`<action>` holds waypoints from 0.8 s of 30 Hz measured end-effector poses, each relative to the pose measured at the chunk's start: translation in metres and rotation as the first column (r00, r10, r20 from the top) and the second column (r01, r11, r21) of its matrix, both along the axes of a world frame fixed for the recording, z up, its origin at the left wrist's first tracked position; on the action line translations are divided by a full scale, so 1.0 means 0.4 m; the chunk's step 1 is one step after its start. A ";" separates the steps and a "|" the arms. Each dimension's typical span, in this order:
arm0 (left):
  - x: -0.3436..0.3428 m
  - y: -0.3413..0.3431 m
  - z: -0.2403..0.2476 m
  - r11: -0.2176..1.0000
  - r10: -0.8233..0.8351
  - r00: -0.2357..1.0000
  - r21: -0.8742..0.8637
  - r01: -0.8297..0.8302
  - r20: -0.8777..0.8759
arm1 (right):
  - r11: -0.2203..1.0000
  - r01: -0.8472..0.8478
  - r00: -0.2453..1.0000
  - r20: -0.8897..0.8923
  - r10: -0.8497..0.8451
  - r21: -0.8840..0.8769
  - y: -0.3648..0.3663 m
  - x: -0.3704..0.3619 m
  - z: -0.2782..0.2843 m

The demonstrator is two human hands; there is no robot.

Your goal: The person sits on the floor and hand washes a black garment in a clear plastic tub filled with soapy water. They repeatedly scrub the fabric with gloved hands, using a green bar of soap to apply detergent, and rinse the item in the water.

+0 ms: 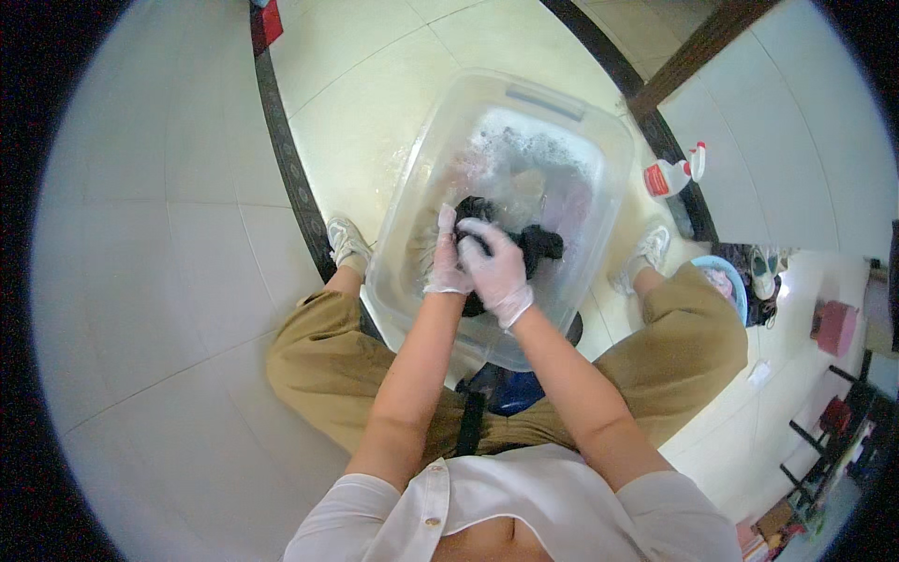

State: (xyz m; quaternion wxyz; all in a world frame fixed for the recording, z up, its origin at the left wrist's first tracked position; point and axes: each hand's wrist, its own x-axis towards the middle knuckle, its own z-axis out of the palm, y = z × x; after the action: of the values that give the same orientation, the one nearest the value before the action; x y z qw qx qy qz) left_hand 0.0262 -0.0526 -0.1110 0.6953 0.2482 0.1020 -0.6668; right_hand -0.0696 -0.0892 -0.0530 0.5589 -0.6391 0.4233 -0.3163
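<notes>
A large translucent plastic tub (392,298) stands on the floor between my feet, holding cloudy water with suds (538,145). My left hand (449,258) and my right hand (496,270), both in thin clear gloves, meet over its near half. Between them is a bunched black cloth (540,245), wet-looking. The right fingers curl over it from above, slightly blurred. On its left side the left hand grips it, some fingers hidden behind the bundle. Part of the cloth spreads to the right of my right hand. Pale fabric shows under the water.
A white spray bottle (667,178) with a red label is right of the tub, by the wall. Farther right are a light blue basin (735,281) with cloth in it, several shoes (763,272) and a pink box (833,328). A wooden door edge (698,61) stands at the upper right.
</notes>
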 end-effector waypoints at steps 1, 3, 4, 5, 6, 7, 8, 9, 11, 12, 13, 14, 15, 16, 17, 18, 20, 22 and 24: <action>-0.016 -0.006 0.036 0.998 0.009 1.000 -0.069 -0.011 -0.029 | 0.993 -0.024 0.999 -0.041 0.019 -0.118 0.018 -0.001 0.044; -0.046 -0.014 0.067 0.994 0.041 0.999 -0.102 -0.042 -0.004 | 0.963 -0.063 0.989 -0.147 0.025 -0.261 0.025 -0.001 0.074; -0.048 -0.007 0.031 0.996 0.068 0.996 -0.068 -0.064 0.052 | 0.955 -0.078 0.978 -0.209 0.018 -0.286 0.014 0.006 0.067; -0.041 0.008 -0.018 0.995 0.098 0.989 -0.032 -0.095 0.112 | 0.947 -0.100 0.963 -0.268 0.015 -0.305 0.005 0.018 0.057; -0.054 0.007 -0.024 0.992 0.122 0.980 0.003 -0.125 0.158 | 0.918 -0.077 0.965 -0.260 -0.029 -0.390 -0.010 0.013 0.049; -0.057 0.009 -0.027 0.988 0.125 0.970 0.063 -0.140 0.208 | 0.913 -0.150 0.948 -0.319 0.024 -0.379 -0.028 0.014 0.040; -0.056 0.014 -0.030 0.980 0.121 0.958 0.124 -0.157 0.260 | 0.904 -0.224 0.924 -0.375 0.078 -0.364 -0.045 0.018 0.030; -0.084 -0.021 0.048 0.968 0.071 0.954 0.212 -0.136 0.290 | 0.908 -0.200 0.922 -0.385 0.046 -0.369 -0.068 -0.001 0.002; -0.074 -0.025 0.065 0.939 0.055 0.863 0.268 -0.215 0.503 | 0.904 -0.182 0.929 -0.368 0.030 -0.386 -0.091 0.006 -0.026; -0.039 -0.015 0.066 0.919 -0.066 0.789 0.345 -0.190 0.611 | 0.901 -0.257 0.886 -0.457 0.076 -0.349 -0.114 0.010 -0.013; 0.003 -0.007 0.072 0.890 -0.198 0.697 0.425 -0.168 0.689 | 0.896 -0.326 0.830 -0.546 0.117 -0.303 -0.154 0.002 -0.001; 0.004 -0.017 0.068 0.856 -0.340 0.591 0.501 -0.127 0.732 | 0.883 -0.371 0.694 -0.718 0.059 -0.287 -0.220 -0.036 -0.103; -0.015 -0.037 0.127 0.811 -0.484 0.313 0.553 -0.189 0.817 | 0.962 -0.261 0.621 -0.777 0.104 -0.080 -0.276 -0.085 -0.144; 0.004 -0.032 0.126 0.782 -0.550 0.159 0.572 -0.248 0.820 | 0.975 -0.220 0.604 -0.788 0.120 -0.021 -0.288 -0.101 -0.057; 0.022 -0.031 0.122 0.753 -0.610 0.007 0.583 -0.306 0.792 | 0.985 -0.170 0.586 -0.799 0.134 0.040 -0.283 -0.088 -0.084; 0.019 -0.046 0.117 0.737 -0.654 -0.142 0.584 -0.339 0.743 | 0.991 -0.097 0.557 -0.820 0.131 0.093 -0.286 -0.097 -0.106; 0.002 -0.041 0.026 0.707 -0.706 -0.315 0.616 -0.346 0.634 | 0.949 -0.253 0.393 -0.876 0.279 0.188 -0.219 -0.067 -0.111; 0.004 -0.037 -0.067 0.598 -0.709 -0.551 0.789 -0.139 0.441 | 0.934 -0.280 0.347 -0.884 0.313 0.221 -0.161 -0.047 -0.116; -0.005 -0.060 -0.153 0.414 -0.658 -0.725 0.902 -0.123 0.203 | 0.867 -0.363 0.151 -0.896 0.417 0.342 -0.154 -0.042 -0.163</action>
State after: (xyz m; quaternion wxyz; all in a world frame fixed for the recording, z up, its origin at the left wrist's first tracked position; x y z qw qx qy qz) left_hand 0.0240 -0.0767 -0.1720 -0.1090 0.8183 -0.4794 -0.2978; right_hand -0.0862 -0.1506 -0.1181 0.2661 -0.7701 0.4985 0.2960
